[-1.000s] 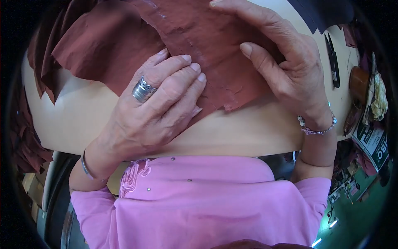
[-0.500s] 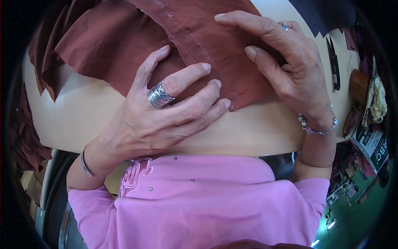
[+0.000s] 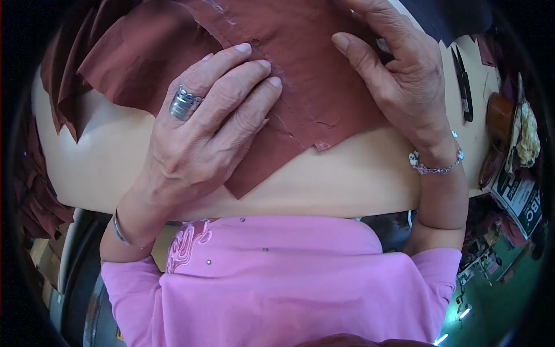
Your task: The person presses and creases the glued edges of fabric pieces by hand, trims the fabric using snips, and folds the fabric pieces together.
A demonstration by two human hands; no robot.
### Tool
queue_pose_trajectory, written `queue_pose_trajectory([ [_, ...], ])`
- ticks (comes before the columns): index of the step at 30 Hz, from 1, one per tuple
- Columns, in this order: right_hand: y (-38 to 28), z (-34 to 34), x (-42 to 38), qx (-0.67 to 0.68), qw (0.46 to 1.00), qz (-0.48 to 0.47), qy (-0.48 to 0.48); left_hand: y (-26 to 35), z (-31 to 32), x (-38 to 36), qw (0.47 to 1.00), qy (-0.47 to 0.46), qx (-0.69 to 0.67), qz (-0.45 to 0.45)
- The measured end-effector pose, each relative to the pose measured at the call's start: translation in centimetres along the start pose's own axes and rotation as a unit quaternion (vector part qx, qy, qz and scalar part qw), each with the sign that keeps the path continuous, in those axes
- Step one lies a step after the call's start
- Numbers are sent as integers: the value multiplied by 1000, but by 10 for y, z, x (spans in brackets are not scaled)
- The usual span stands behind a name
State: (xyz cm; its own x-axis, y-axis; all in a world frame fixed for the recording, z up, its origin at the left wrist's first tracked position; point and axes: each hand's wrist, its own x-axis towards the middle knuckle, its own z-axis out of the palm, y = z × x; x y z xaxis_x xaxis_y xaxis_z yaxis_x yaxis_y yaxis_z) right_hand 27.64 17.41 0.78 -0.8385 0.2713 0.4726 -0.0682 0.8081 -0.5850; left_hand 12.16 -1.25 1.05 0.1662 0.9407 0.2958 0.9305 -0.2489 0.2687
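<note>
Reddish-brown cloth (image 3: 324, 63) lies on the pale table, with a stitched seam and loose threads near its lower edge. Another brown piece (image 3: 133, 63) meets it on the left along an overlapping edge. My left hand (image 3: 208, 115), wearing a wide silver ring, rests on the cloth at this edge. Its fingers are bent and close together but not closed round anything, the thumb mostly hidden beneath. My right hand (image 3: 399, 75) hovers over the cloth's right side, thumb and index finger apart. The index fingertip is past the top of the view; a small pale shape shows under that finger.
Black thread snips (image 3: 463, 87) lie on the table (image 3: 358, 173) at the right. Dark cloth (image 3: 451, 17) covers the far right corner. Beyond the right edge are a brown object (image 3: 498, 118) and a labelled box (image 3: 520, 199). More brown cloth (image 3: 37, 191) hangs at the left.
My left hand has moved up and left along the seam, its fingers drawn together, uncovering a pointed lower corner of cloth. My right hand has shifted slightly up, its index finger leaving the view.
</note>
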Motion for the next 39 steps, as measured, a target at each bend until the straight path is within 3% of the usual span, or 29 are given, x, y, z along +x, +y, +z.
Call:
queue_pose_trajectory([
  [5,5,5,-2,39,999,3,14,-1,2,-5,1000,7,3,11],
  [17,-4,-7,-4,0,995,70,-68,8,-5,-7,997,-50,-4,53],
  [22,-17,-14,-4,44,986,136,-90,11,-1,-8,997,-38,-28,67],
  [24,-19,-17,2,49,979,180,-87,9,-6,0,999,-30,-20,26],
  [26,-17,-13,5,54,981,174,-64,1,-3,1,1000,-2,-10,20],
  [30,-6,-3,4,21,997,69,-30,-2,3,-2,1000,20,3,14],
  [39,3,1,-2,39,997,60,-10,1,8,-2,996,52,43,55],
])
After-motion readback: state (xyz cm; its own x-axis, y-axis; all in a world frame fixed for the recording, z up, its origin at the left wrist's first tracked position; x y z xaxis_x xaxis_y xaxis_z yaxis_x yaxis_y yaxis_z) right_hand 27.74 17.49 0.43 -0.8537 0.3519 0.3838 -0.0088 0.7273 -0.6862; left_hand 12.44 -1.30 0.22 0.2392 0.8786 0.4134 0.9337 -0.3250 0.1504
